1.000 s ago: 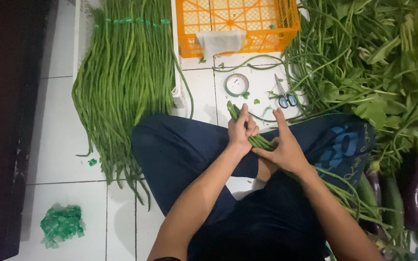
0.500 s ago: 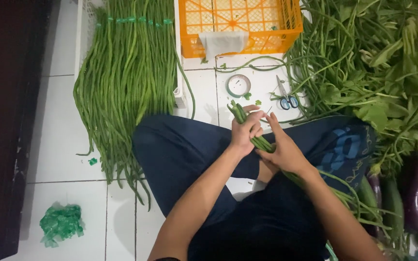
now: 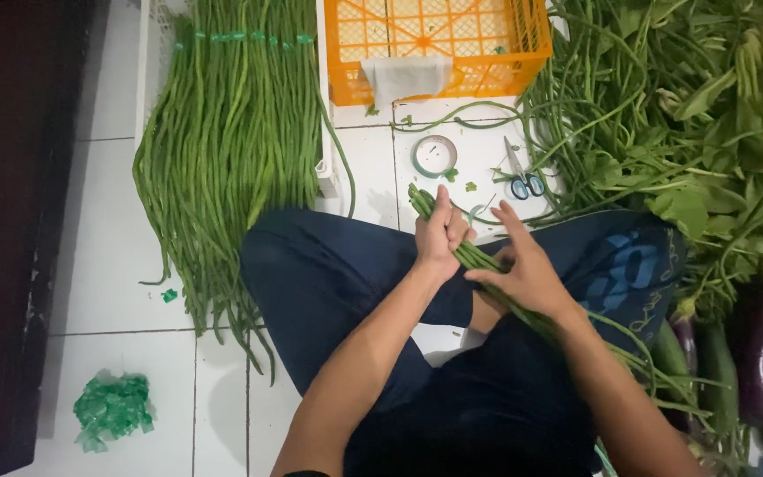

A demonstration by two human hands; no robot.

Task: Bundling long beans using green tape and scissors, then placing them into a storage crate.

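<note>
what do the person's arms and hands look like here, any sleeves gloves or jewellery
Both arms are bare from the bottom edge of the picture to the fingertips: no sleeve shows. The left hand and the right hand wear no gloves, and no ring, watch or bracelet can be seen on either hand or wrist. The arms come up over dark blue trousers, the only clothing clearly in view.

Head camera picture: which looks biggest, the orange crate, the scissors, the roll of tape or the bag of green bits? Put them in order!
1. Orange crate, though the picture's top edge cuts it off.
2. Bag of green bits.
3. Scissors and roll of tape: they look about alike, so I won't rank them.
</note>
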